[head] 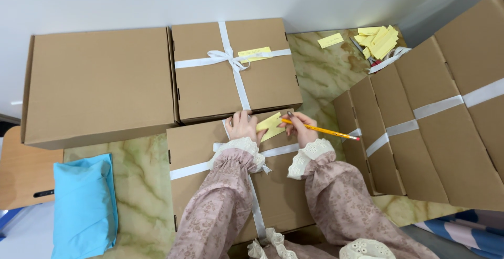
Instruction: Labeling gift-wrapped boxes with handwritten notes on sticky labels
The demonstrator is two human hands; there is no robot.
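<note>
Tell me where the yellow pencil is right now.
In the head view, the yellow pencil is right of centre, held in the right hand over the ribboned cardboard box, its tip at the yellow paper slip.

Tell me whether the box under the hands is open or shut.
Shut. The box has its lid flat and white ribbon tied across it; both hands rest on top.

A yellow paper slip (271, 125) lies on the ribbon-tied brown cardboard box (207, 185) at the marble counter's (142, 185) near edge; behind it another ribboned cardboard box (205, 88), a row of cardboard boxes (441, 133) right.
</note>
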